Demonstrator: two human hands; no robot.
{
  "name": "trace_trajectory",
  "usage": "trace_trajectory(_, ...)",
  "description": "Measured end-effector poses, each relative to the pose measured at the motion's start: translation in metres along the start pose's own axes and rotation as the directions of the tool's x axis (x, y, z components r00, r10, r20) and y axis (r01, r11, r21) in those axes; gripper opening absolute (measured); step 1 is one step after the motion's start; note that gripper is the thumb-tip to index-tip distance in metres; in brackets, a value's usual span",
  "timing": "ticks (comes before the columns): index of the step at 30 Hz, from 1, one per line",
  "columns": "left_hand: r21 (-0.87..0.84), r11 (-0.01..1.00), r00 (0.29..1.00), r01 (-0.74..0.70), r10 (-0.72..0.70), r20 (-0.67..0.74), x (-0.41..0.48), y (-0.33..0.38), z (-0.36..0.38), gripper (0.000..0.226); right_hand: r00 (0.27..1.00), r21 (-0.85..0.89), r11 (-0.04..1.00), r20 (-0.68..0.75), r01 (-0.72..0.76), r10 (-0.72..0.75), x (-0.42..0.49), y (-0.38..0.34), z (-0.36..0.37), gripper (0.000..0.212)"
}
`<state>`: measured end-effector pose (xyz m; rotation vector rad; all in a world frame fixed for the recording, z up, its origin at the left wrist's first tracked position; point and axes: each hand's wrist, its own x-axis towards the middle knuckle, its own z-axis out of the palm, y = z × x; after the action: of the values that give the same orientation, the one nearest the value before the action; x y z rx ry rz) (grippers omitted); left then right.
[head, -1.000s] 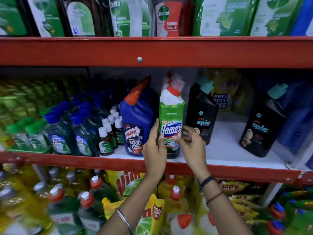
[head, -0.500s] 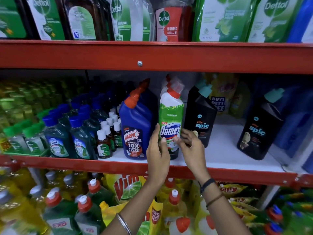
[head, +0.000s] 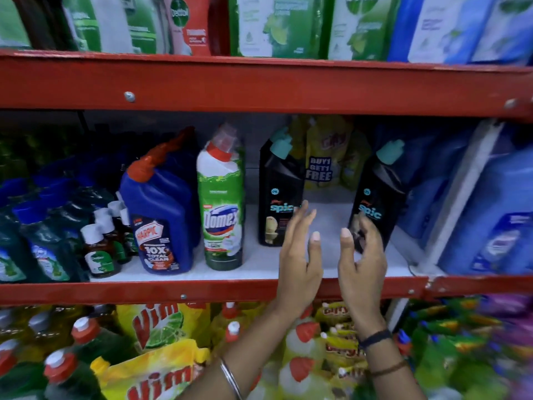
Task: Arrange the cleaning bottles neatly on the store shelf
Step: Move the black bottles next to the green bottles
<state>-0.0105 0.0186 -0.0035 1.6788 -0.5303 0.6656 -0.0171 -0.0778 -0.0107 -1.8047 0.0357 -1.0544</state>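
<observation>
On the middle shelf (head: 259, 268) stand a blue Harpic bottle (head: 161, 215), a green and white Domex bottle (head: 221, 206) right of it, and two black Spic bottles, one (head: 278, 194) at centre and one (head: 377, 194) further right. My left hand (head: 300, 255) is open, fingers spread, in front of the left Spic bottle's right edge. My right hand (head: 360, 255) is open with curled fingers just in front of the right Spic bottle's lower left. Neither hand holds anything. White shelf shows between the hands.
Small Dettol bottles (head: 99, 252) and dark green bottles (head: 43, 249) fill the shelf's left. Big blue bottles (head: 496, 226) stand at the right behind a white divider (head: 458, 197). Yellow pouches (head: 326, 157) sit at the back. Red shelf edges (head: 259, 85) run above and below.
Both hands have let go of the Domex bottle and moved right, to the gap between the two Spic bottles. The view has shifted right too.
</observation>
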Motion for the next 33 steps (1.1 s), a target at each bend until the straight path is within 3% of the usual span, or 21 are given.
trace_trajectory(4,-0.023,0.995,0.985,0.102,-0.098,0.139,0.012,-0.006,0.040,0.040,0.996,-0.096,0.995,-0.077,0.039,-0.046,0.020,0.028,-0.024,0.048)
trace_trajectory(7,-0.035,0.961,0.942,0.273,-0.261,0.209,0.026,-0.010,0.064,0.043,1.000,-0.141,0.990,-0.026,-0.018,0.014,0.034,0.049,-0.032,0.056)
trace_trajectory(12,-0.048,0.813,0.794,0.580,-0.552,0.255,0.066,-0.014,0.086,0.045,0.987,-0.070,0.989,0.086,-0.130,0.136,0.057,0.064,-0.035,0.066)
trace_trajectory(16,-0.102,0.741,0.716,0.664,-0.590,0.373,0.084,-0.019,0.095,0.045,0.989,-0.087,0.987,0.046,-0.137,0.141,0.067,0.067,-0.035,0.061)
trace_trajectory(20,-0.072,0.798,0.744,0.598,-0.520,0.419,0.085,-0.027,0.095,0.035,0.991,-0.121,0.984,0.032,-0.127,0.132,0.072,0.071,-0.038,0.052)
trace_trajectory(33,-0.178,0.888,0.903,0.425,-0.403,0.147,0.060,-0.009,0.026,0.030,0.978,0.164,0.983,0.205,-0.079,0.045,0.050,0.025,-0.029,0.044)
